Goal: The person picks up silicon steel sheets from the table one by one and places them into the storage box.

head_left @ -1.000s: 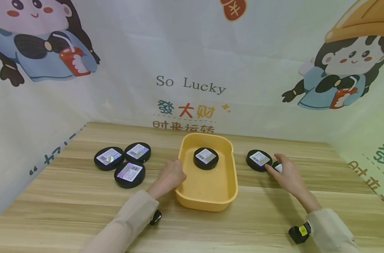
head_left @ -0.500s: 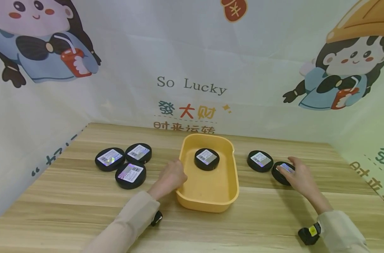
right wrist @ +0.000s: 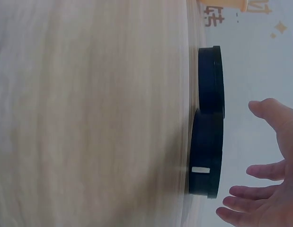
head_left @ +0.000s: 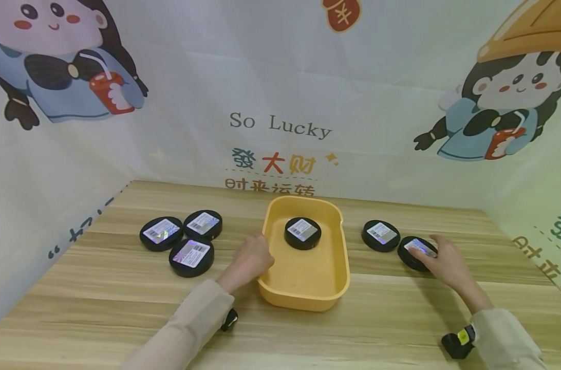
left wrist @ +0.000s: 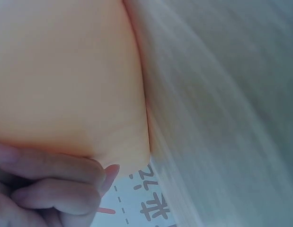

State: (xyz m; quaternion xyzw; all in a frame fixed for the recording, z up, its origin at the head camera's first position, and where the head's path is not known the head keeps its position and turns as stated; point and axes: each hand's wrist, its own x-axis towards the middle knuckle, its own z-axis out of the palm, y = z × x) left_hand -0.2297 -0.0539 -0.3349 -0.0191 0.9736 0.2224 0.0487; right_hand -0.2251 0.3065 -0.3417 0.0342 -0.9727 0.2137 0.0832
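Note:
In the head view my left hand (head_left: 249,258) grips the left rim of a yellow plastic bin (head_left: 303,303). The left wrist view has its curled fingers (left wrist: 61,189) against the bin's wall (left wrist: 80,85). One black disc with a white label (head_left: 302,226) lies inside the bin. At the right, my right hand (head_left: 449,263) hovers over a second labelled disc (head_left: 412,261), thumb and fingers spread. The right wrist view shows a gap between those fingers (right wrist: 255,191) and the nearer disc (right wrist: 205,156). Another disc (head_left: 380,236) lies against it on the left.
Three more black discs (head_left: 190,257) are grouped on the wooden table (head_left: 100,308) left of the bin. A printed cloth backdrop (head_left: 368,128) encloses the table's back and sides. Each wrist carries a small black camera (head_left: 457,345).
My right hand has moved right, from between the two right-hand discs to above the rightmost one, uncovering more of it. My left hand and the bin have stayed in place.

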